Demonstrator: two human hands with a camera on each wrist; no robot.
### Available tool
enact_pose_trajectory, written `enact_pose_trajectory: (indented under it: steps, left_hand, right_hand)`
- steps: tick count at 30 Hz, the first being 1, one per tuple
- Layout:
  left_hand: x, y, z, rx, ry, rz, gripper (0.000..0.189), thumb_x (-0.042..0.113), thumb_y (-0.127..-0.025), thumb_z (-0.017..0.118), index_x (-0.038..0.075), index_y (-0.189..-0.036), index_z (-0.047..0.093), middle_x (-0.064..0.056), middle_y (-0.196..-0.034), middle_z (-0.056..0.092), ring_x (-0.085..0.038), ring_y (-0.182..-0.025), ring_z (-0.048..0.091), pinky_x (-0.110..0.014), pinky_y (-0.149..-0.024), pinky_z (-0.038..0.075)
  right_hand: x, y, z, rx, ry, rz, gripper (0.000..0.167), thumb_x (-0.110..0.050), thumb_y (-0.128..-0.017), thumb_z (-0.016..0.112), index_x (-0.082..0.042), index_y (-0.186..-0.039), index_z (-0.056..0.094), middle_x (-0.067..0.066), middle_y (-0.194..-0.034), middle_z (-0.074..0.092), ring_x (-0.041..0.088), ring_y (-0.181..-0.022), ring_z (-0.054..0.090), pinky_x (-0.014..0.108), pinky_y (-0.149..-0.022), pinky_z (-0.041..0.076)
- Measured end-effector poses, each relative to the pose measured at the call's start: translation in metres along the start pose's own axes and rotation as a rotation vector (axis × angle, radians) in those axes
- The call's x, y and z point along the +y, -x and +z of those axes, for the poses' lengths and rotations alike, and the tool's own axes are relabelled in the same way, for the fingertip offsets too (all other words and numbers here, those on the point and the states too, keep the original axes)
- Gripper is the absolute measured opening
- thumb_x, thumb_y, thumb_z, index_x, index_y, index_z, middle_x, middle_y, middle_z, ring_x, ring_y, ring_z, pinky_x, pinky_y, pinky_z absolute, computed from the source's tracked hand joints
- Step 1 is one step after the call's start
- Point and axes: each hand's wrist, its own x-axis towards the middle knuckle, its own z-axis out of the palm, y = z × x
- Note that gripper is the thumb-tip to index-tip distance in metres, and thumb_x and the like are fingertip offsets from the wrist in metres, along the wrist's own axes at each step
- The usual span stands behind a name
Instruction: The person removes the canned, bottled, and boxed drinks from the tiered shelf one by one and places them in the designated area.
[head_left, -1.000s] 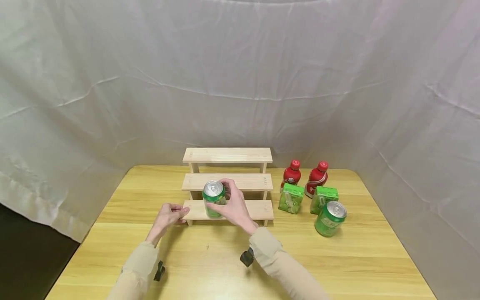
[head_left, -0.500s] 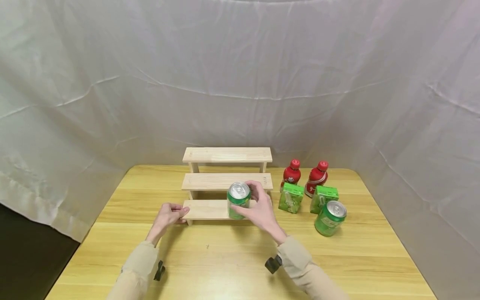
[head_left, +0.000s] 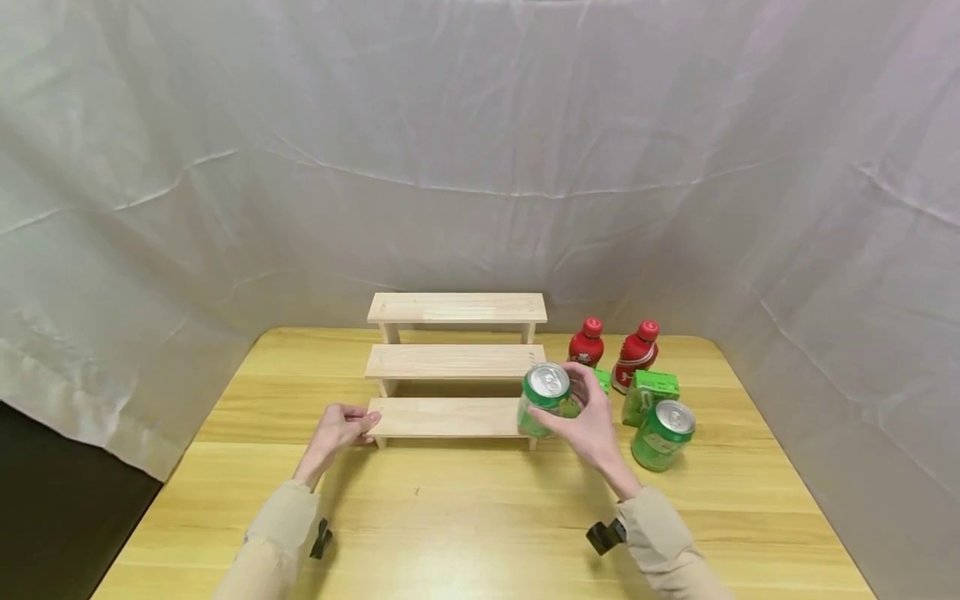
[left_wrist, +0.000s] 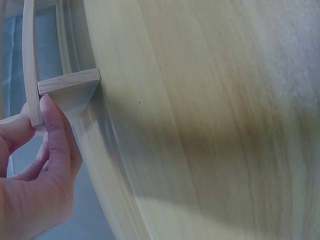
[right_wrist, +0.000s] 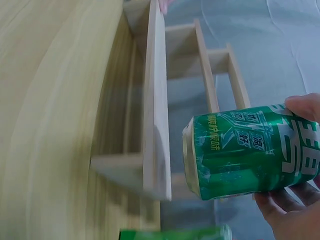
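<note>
My right hand (head_left: 588,421) grips a green soda can (head_left: 542,408) with a silver top, thumb on one side and fingers on the other. It is held by the right end of the lowest board of a three-step wooden display shelf (head_left: 442,417). In the right wrist view a gap shows between the base of the soda can (right_wrist: 240,150) and the board (right_wrist: 157,125). At the shelf's left end my left hand (head_left: 337,432) pinches the lowest board; the left wrist view shows thumb and fingers (left_wrist: 57,135) on either side of its edge.
Right of the shelf stand two red bottles (head_left: 587,346) (head_left: 636,358), with green drink cartons (head_left: 649,396) in front, one mostly hidden behind my right hand. Another green can (head_left: 663,435) stands nearest. Grey curtains (head_left: 465,183) enclose the wooden table (head_left: 450,533).
The right hand has carried the soda can rightward along the lowest board, from left of its middle to its right end. My left hand stays on the shelf's left end.
</note>
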Motion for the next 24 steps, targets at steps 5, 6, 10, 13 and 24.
enact_pose_trajectory:
  steps: [5, 6, 10, 13, 24]
  left_hand:
    - [0.0, 0.0, 0.0, -0.003, -0.003, 0.01, 0.041, 0.01, -0.099, 0.064, -0.023, -0.12, 0.054, -0.016, -0.095, 0.067, -0.01, -0.07, 0.066, -0.025, -0.071, 0.066]
    - [0.0, 0.0, 0.0, -0.005, -0.004, 0.012, 0.041, 0.011, -0.099, 0.064, -0.023, -0.12, 0.054, -0.016, -0.094, 0.067, -0.01, -0.07, 0.066, -0.025, -0.071, 0.066]
    - [0.0, 0.0, 0.001, -0.008, 0.001, 0.01, 0.039, 0.01, -0.099, 0.064, -0.022, -0.118, 0.055, -0.014, -0.091, 0.067, -0.01, -0.069, 0.066, -0.026, -0.071, 0.067]
    - [-0.001, 0.0, 0.001, -0.004, 0.0, 0.005, 0.037, 0.009, -0.099, 0.063, -0.022, -0.117, 0.055, -0.012, -0.09, 0.066, -0.01, -0.069, 0.066, -0.024, -0.071, 0.066]
    - [0.001, 0.001, 0.001, -0.014, -0.016, 0.003, 0.04, 0.011, -0.099, 0.063, -0.022, -0.119, 0.054, -0.013, -0.093, 0.065, -0.01, -0.071, 0.065, -0.025, -0.071, 0.066]
  right_hand:
    - [0.008, 0.003, -0.023, 0.03, 0.034, 0.044, 0.076, -0.007, -0.073, 0.089, -0.004, -0.137, 0.047, 0.015, -0.134, 0.06, 0.029, -0.128, 0.058, 0.008, -0.107, 0.046]
    - [0.01, 0.004, -0.028, 0.04, 0.045, 0.054, 0.077, -0.007, -0.073, 0.09, -0.004, -0.137, 0.047, 0.015, -0.134, 0.06, 0.028, -0.128, 0.058, 0.007, -0.106, 0.045]
    - [0.019, 0.006, -0.042, 0.067, 0.081, 0.101, 0.079, -0.009, -0.074, 0.09, -0.005, -0.139, 0.045, 0.014, -0.137, 0.058, 0.028, -0.131, 0.055, 0.005, -0.106, 0.043]
    - [0.025, 0.007, -0.049, 0.068, 0.089, 0.138, 0.082, -0.01, -0.074, 0.089, -0.004, -0.141, 0.043, 0.016, -0.14, 0.056, 0.03, -0.133, 0.053, 0.016, -0.114, 0.044]
    - [0.045, 0.012, -0.057, 0.011, 0.145, 0.238, 0.084, -0.013, -0.076, 0.088, -0.002, -0.143, 0.039, 0.024, -0.144, 0.049, 0.042, -0.139, 0.047, 0.052, -0.123, 0.038]
